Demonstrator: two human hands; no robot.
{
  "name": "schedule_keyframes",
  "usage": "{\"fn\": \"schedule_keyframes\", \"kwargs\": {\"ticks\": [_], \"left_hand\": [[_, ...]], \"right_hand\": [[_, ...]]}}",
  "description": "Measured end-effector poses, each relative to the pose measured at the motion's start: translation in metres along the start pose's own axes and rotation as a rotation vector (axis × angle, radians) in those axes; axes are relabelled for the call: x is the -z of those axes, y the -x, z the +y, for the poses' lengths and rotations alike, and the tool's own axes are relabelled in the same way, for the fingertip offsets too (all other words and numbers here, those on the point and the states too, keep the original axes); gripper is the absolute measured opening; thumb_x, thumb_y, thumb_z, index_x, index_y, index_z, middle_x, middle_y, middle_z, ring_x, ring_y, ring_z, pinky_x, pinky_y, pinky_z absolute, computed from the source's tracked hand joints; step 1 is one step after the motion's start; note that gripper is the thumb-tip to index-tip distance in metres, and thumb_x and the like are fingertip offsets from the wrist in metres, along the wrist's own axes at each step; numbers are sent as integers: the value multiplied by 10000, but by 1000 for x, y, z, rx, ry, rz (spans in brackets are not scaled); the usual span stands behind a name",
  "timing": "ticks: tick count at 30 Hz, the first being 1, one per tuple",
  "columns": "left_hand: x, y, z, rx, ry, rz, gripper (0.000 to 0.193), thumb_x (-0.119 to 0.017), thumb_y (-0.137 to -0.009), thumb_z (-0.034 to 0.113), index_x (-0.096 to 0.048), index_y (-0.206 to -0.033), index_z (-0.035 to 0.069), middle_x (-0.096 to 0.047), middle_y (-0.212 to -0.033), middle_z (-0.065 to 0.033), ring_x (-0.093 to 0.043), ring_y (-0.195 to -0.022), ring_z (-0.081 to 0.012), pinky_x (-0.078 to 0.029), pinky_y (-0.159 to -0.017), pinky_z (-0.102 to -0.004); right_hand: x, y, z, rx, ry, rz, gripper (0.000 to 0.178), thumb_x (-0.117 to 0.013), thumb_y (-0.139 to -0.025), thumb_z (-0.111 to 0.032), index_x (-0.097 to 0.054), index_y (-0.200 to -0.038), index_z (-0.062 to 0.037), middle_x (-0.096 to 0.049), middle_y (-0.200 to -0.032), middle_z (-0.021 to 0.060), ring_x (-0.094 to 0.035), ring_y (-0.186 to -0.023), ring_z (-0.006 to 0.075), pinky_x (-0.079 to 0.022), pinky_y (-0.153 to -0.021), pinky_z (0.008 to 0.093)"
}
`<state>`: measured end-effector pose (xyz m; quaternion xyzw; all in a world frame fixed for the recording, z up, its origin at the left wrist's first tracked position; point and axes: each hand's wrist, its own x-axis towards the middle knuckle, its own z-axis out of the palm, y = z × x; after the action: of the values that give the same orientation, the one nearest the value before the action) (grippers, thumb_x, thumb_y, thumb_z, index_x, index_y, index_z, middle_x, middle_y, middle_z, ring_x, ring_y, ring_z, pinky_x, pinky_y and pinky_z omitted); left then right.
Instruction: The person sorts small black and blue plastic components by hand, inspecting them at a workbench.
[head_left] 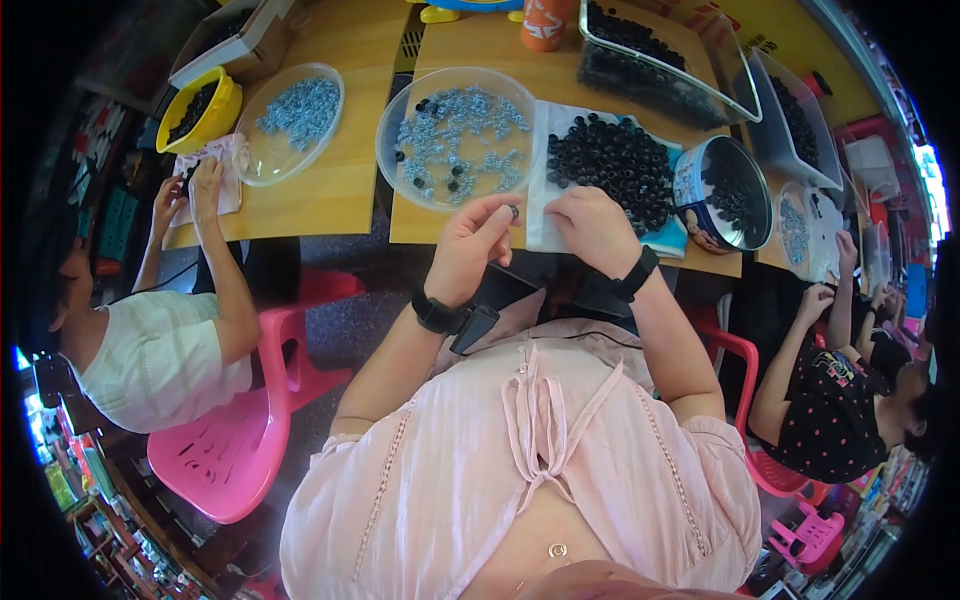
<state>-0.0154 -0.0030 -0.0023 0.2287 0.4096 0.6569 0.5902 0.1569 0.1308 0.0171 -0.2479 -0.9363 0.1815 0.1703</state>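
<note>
My left hand (468,246) pinches a small black round piece (514,212) between thumb and fingertips, just past the table's near edge. To its right, my right hand (596,234) has its fingers pressed together over a white and teal cloth (541,160); what they hold, if anything, is hidden. A heap of black round pieces (610,160) lies on this cloth, beyond the right hand. Beyond my left hand sits a clear round tray (388,150) with scattered small light-blue parts (470,115) and a few black pieces among them.
A round tin (700,222) of black parts stands right of the heap. Behind are clear bins (660,85) of black parts and an orange container (542,28). Co-workers sit on the left (165,345) and right (830,400); a yellow bowl (222,100) stands far left.
</note>
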Motion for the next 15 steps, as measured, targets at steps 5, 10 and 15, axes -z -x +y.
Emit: {"fn": "schedule_keyframes", "kwargs": {"ticks": [5, 10, 15], "left_hand": [[11, 6, -8, -35, 108, 61, 267, -568, -1003, 147, -607, -1239, 29, -649, -973, -65, -542, -650, -49, -486, -561, -210], [16, 10, -10, -23, 115, 61, 272, -579, -997, 149, -608, -1240, 30, -659, -979, -67, -548, -645, -51, -491, -554, -206], [19, 15, -10, -25, 125, 77, 279, -587, -994, 156, -609, -1241, 29, -659, -950, -67, -551, -641, -54, -494, -551, -209]], "right_hand": [[22, -29, -6, -14, -62, -119, 160, -615, -857, -162, -729, -863, -50, -655, -790, 144, -643, -802, 330, -518, -732, 419], [26, -84, -20, 87, 15, -108, 197, -580, -872, -182, -715, -903, -42, -684, -885, 161, -649, -856, 353, -513, -757, 446], [-22, -144, -11, 190, 60, -175, 194, -564, -878, -156, -713, -939, -47, -678, -896, 161, -640, -896, 344, -510, -815, 439]]}}
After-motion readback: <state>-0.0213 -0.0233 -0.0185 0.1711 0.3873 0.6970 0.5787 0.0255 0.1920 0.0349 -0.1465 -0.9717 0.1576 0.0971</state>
